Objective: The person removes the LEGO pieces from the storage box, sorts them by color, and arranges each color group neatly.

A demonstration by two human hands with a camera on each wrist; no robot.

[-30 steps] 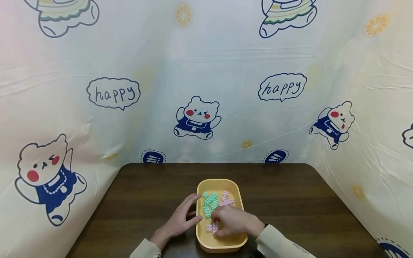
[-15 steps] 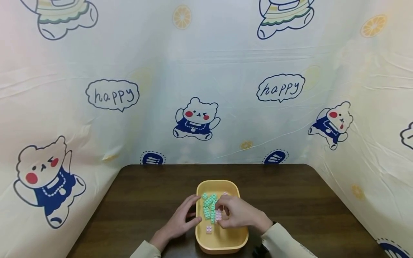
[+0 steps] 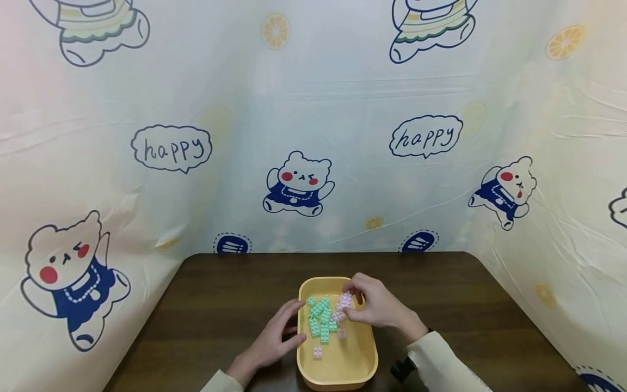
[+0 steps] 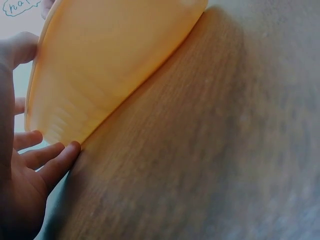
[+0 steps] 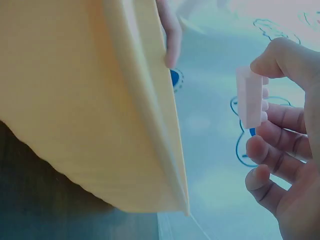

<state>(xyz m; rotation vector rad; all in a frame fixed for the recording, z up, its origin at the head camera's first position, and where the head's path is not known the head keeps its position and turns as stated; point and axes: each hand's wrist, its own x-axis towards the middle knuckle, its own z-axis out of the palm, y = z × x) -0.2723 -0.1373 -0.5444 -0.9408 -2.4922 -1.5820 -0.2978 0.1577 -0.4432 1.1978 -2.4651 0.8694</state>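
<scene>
A yellow bin (image 3: 338,373) holds green toy building bricks (image 3: 319,318) in its left half and a few pink ones. My right hand (image 3: 379,307) is over the bin's right rim and pinches a pink toy brick (image 5: 250,97) between thumb and fingers; in the right wrist view its studs face the fingers. In the head view, pink bricks (image 3: 339,313) show beside its fingertips. Two more small pink bricks, one a nearer brick (image 3: 317,353), lie on the bin floor. My left hand (image 3: 271,340) rests with spread fingers against the bin's left wall, fingertips touching it in the left wrist view.
The bin stands on a dark brown wooden table (image 3: 235,294). Behind and beside the table hangs a pale curtain (image 3: 362,190) printed with bears and lettering. A small black object (image 3: 403,370) sits under the right sleeve.
My right hand has moved from the near middle of the bin to its far right side. Pink bricks it covered are now visible. My left hand stays at the bin's wall.
</scene>
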